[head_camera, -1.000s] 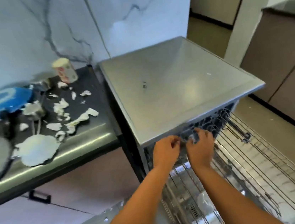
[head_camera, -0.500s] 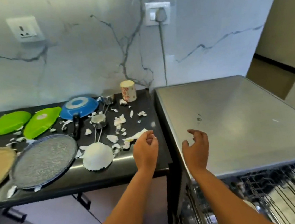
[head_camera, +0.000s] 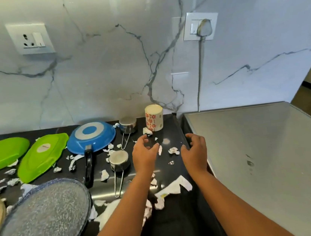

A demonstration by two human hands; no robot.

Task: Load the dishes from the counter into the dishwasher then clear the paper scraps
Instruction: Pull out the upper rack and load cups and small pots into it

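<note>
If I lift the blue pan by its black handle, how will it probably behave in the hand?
The blue pan looks rigid, so it should not flex. It lies upside down with its long black handle toward you, so lifted there, the bowl end will probably dip. Pushed, it would likely slide on its rim, not roll.
</note>
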